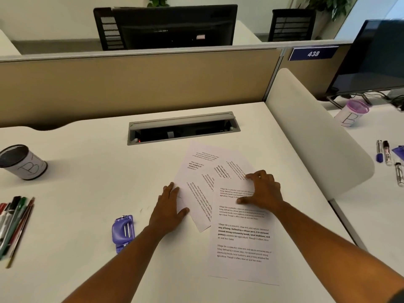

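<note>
The printed sheets (242, 243) lie fanned and overlapping on the white desk (87, 182), directly under both hands. The nearest sheet reaches back from the right hand toward the person. A slanted sheet (202, 207) runs between the two hands, and a third sheet (200, 162), its text upside down, spreads away beyond the fingertips.

The left hand (169, 206) lies flat with straight fingers, its palm on the desk and its thumb side pressing the left edge of the slanted sheet; it clasps nothing. The right hand (263, 191) rests on top of the overlap, fingers spread and lightly arched, thumb stretched toward the left hand. It presses the paper down without pinching it.

Just outside the left wrist sits a purple stapler (122, 231). Well beyond that, further left, lies a bundle of pens (13, 221), and past them a tilted cup (24, 162) marked with a B. Ahead of both hands an open cable hatch (183, 127) is set into the desk. To the right of the right hand a white divider (317, 132) rises, with markers (384, 153) and a second cup (350, 113) behind it.
</note>
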Tool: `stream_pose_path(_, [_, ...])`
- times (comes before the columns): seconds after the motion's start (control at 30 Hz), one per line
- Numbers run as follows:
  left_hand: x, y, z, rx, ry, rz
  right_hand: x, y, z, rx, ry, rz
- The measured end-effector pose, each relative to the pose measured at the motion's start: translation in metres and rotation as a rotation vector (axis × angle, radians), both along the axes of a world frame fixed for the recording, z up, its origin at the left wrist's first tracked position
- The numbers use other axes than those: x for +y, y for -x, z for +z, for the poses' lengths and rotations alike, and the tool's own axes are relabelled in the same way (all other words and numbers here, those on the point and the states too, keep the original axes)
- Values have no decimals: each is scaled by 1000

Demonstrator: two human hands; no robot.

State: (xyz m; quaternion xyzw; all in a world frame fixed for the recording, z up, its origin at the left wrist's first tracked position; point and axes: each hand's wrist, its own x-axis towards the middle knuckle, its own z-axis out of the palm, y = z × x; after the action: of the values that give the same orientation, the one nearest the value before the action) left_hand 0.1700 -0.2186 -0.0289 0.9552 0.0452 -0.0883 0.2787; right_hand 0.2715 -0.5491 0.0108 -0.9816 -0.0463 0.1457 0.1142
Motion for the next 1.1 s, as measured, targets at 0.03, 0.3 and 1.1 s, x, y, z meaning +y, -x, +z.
stream_pose_path(0.03, [0,0,0,3,2,-2,0,-1,-1,-6,0,-1])
stream_pose_path(0.3, [2,0,3,10,28,-11,-5,-16,11,82,116,8])
stream_pose_path(1.1, [3,-15,27,118,-264,-132,139,-43,70,-159,490,991])
